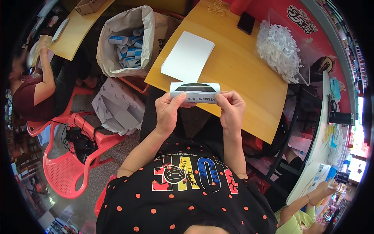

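Note:
Between my two hands is a rolled paper sleeve [199,89], a short tube with a dark umbrella picture and a grey band of print. Its left end is pinched by my left hand [170,110], thumb on the front and fingers behind. My right hand [231,108] grips the right end between thumb and fingers. The tube is held level just over the table's near edge. Beyond it lies a stack of white paper sheets [188,54] on the yellow wooden table [233,66].
A clear bin [280,50] of curled white strips stands at the table's right. Nearby lie a black phone [246,23] and rubber bands [218,7]. Left of the table, a large sack [105,50] holds several rolled sleeves. A red plastic chair [66,171] carries black cables. People sit at both sides.

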`<state>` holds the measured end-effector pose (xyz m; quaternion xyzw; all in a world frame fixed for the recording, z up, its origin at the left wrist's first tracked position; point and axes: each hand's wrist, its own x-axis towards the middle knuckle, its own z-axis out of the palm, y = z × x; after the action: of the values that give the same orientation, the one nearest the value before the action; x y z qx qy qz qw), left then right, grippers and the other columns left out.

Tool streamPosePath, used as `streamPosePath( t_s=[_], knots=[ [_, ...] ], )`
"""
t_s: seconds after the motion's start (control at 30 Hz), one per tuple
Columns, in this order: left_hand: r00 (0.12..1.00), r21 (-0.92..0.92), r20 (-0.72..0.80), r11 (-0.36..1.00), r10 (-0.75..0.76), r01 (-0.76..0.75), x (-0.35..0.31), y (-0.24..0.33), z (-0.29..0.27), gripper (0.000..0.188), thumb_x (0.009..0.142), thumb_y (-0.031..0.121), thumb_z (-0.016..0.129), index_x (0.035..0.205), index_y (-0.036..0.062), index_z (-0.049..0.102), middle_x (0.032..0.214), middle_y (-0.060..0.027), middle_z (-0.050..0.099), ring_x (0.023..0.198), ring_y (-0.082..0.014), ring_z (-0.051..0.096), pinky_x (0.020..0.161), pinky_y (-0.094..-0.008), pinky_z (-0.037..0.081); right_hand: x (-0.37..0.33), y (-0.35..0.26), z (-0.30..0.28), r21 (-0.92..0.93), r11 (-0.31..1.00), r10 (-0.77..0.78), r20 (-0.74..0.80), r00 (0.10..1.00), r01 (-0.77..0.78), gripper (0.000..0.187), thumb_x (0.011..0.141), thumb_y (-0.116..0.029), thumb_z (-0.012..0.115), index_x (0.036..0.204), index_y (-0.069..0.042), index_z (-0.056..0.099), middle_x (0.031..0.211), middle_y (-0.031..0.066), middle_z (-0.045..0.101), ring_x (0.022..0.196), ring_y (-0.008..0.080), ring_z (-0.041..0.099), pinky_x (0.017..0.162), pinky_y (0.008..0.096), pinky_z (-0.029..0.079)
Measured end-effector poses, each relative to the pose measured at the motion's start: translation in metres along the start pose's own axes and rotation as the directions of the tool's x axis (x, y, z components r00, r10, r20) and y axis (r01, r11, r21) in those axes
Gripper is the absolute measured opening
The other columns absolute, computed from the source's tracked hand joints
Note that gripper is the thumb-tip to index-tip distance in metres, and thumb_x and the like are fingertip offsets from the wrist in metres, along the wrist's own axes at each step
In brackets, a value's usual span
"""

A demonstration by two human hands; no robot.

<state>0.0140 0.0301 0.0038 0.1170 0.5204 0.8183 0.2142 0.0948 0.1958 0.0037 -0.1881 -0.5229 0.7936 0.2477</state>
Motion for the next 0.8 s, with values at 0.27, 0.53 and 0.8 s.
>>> streamPosePath(
  t_s=[0.27,0.53,0.8],
  knots=[
    [0.998,0.019,0.029,0.998,-0.057,0.057,-0.006,-0.001,-0.002,0.024,0.094,0.014,0.053,0.099,-0.0072,0.064,0.088,-0.0156,0.069,0.075,-0.0199,0.069,0.069,-0.0278,0.055,-0.014,-0.011,0.008,0.175,0.937,0.273,0.170,0.947,-0.302,0.020,0.086,0.001,0.061,0.105,0.006,0.057,0.092,0.0126,0.065,0.047,0.0073,0.054,0.039,0.0164,0.041],
    [0.979,0.089,-0.111,0.980,-0.170,0.181,-0.007,0.002,0.018,0.041,0.077,0.003,0.074,0.110,-0.0009,0.050,0.093,-0.0102,0.066,0.071,-0.0130,0.066,0.052,-0.0192,0.050,-0.017,0.000,0.010,-0.067,0.984,0.174,0.108,0.979,-0.168,0.015,0.086,-0.002,0.063,0.099,0.004,0.060,0.083,0.0091,0.067,0.045,0.0084,0.055,0.040,0.0174,0.038],
    [0.970,0.185,-0.236,0.977,-0.065,0.110,-0.008,-0.009,0.030,0.026,0.075,0.004,0.076,0.095,0.0017,0.060,0.078,-0.0032,0.064,0.059,-0.0053,0.056,0.047,-0.0179,0.042,-0.011,0.002,0.007,-0.021,0.985,0.172,0.170,0.970,-0.171,0.006,0.088,0.001,0.060,0.091,0.006,0.058,0.079,0.0110,0.065,0.040,0.0076,0.049,0.036,0.0177,0.037]
  ],
)
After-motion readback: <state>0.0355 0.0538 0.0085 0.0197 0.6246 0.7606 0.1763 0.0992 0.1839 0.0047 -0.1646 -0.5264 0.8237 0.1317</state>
